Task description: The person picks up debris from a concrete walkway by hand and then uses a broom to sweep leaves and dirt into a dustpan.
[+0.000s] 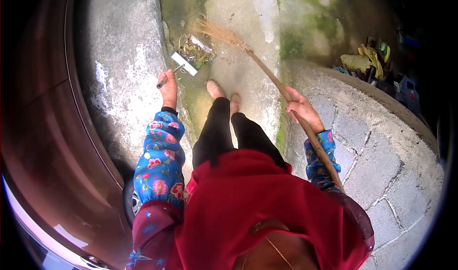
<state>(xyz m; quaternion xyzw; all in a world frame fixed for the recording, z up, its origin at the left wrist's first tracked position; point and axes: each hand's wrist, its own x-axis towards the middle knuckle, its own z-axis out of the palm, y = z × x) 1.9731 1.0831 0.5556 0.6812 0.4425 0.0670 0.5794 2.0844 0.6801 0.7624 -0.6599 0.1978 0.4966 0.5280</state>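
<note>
My left hand [168,90] is closed around the handle of a long-handled dustpan [184,63], with the dark handle end poking out of the fist. The pan's white back edge faces me. Leaves and dry scraps [199,55] lie in or just beyond it; I cannot tell exactly which. My right hand [304,112] grips the wooden handle of a straw broom [269,74]. That handle slants past my right forearm. Its bristles [219,33] point far left, a little beyond and right of the dustpan, over the concrete.
A brown car [43,127] stands close on my left. To the right curves a low wall of grey blocks [367,141]. Beyond it lie a yellow sack [357,61] and a grey plastic jug [407,92]. The concrete ground [238,8] has green, mossy patches and a raised ledge [124,41].
</note>
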